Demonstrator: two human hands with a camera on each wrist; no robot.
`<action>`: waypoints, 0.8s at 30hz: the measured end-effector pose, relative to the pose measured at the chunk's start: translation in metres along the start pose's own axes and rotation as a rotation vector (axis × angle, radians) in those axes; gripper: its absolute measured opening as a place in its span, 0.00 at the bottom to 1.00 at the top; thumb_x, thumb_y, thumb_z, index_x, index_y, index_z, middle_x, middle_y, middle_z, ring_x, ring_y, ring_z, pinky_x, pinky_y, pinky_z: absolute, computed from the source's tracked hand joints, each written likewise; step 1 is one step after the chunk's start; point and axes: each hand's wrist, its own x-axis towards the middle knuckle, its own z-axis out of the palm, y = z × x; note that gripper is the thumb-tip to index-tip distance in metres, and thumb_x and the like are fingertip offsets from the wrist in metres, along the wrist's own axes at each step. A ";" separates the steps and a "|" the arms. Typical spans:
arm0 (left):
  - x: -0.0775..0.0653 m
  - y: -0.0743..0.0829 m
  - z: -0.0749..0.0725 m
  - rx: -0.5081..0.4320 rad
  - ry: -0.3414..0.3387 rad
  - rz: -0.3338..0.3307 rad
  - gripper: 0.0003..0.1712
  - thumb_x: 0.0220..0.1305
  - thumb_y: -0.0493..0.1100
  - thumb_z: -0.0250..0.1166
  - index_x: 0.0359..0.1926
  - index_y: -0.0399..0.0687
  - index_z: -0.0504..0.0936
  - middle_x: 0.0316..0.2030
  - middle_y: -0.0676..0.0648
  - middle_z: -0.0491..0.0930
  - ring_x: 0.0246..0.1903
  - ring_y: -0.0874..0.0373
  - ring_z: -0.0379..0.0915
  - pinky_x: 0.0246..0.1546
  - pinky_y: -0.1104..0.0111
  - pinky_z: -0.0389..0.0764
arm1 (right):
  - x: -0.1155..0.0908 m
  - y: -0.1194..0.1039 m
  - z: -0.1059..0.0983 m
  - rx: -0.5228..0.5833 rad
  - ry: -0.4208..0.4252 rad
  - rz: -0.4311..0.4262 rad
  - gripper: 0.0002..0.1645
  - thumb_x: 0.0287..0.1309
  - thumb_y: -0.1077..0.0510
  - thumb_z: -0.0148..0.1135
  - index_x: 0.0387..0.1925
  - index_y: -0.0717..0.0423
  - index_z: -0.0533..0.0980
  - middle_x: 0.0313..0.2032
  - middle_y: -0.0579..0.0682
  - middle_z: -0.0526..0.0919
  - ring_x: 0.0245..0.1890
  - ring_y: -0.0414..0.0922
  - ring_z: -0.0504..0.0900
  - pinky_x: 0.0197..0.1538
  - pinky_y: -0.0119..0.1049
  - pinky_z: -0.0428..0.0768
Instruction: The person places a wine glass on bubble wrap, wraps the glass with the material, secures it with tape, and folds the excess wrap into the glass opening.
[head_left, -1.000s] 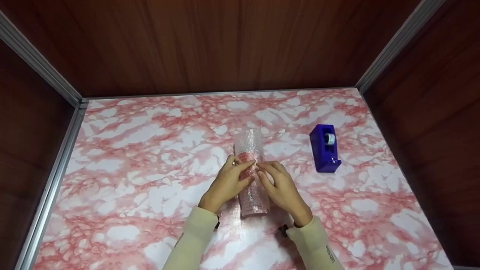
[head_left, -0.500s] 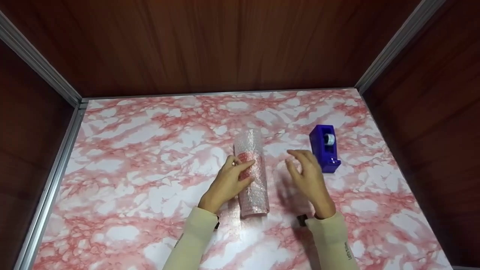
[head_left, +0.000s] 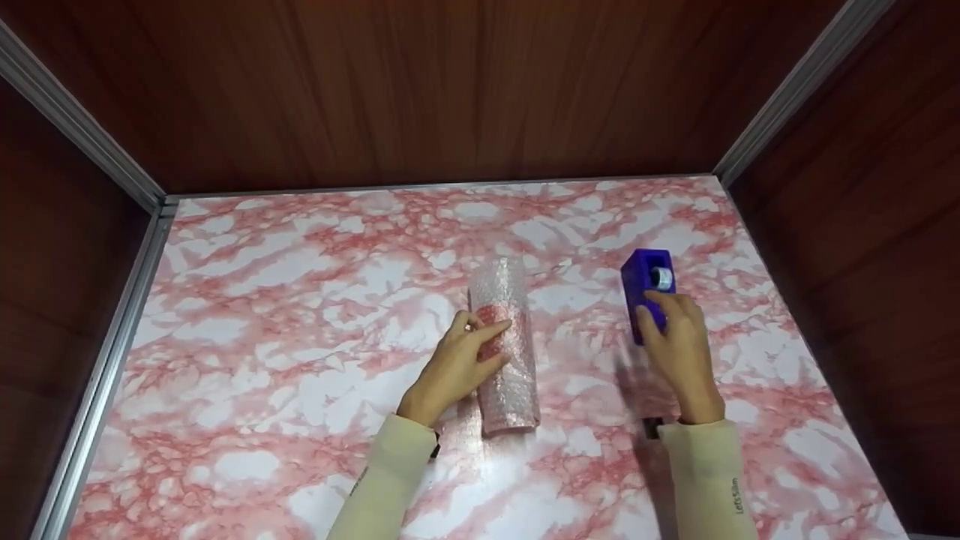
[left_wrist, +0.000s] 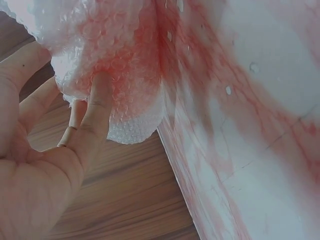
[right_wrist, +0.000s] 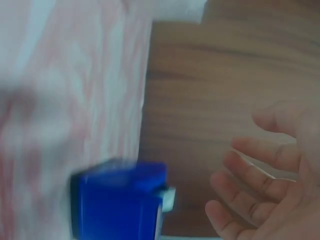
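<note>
A bubble-wrapped roll point(head_left: 508, 390) lies lengthwise on the table, with a red patch showing through its clear wrap. My left hand point(head_left: 450, 364) holds it from the left side, thumb and index finger on top. In the left wrist view, fingertips meet the bubble wrap point(left_wrist: 117, 55); some fingers are partly hidden behind it. Over at the right, a blue-purple tape dispenser point(head_left: 637, 281) carries a small roll of clear tape point(head_left: 661, 278). My right hand point(head_left: 682, 345) hovers over its front end. In the right wrist view, these fingers are loosely bent, apart from the dispenser point(right_wrist: 117, 205).
The table point(head_left: 300, 270) has a red-and-white marbled top. Dark wood-like panels point(head_left: 450, 90) with grey metal framing stand around its back and sides.
My right hand has left the bubble-wrapped roll and moved right to the tape dispenser. My left hand stays on the roll, and both objects keep their places.
</note>
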 end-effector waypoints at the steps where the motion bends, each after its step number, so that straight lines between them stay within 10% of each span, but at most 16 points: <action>1: 0.000 0.000 0.000 -0.005 -0.003 -0.005 0.30 0.68 0.48 0.68 0.69 0.54 0.74 0.47 0.49 0.62 0.28 0.63 0.60 0.33 0.69 0.71 | 0.001 0.005 -0.002 -0.014 0.005 0.010 0.16 0.60 0.67 0.66 0.49 0.73 0.80 0.45 0.70 0.78 0.47 0.66 0.74 0.52 0.58 0.70; 24: -0.001 0.000 0.000 -0.011 -0.011 -0.033 0.31 0.68 0.50 0.67 0.70 0.56 0.73 0.47 0.49 0.62 0.32 0.60 0.62 0.36 0.67 0.70 | 0.002 0.058 -0.005 -0.066 -0.081 0.386 0.21 0.70 0.54 0.57 0.41 0.71 0.83 0.39 0.68 0.81 0.40 0.60 0.77 0.44 0.49 0.70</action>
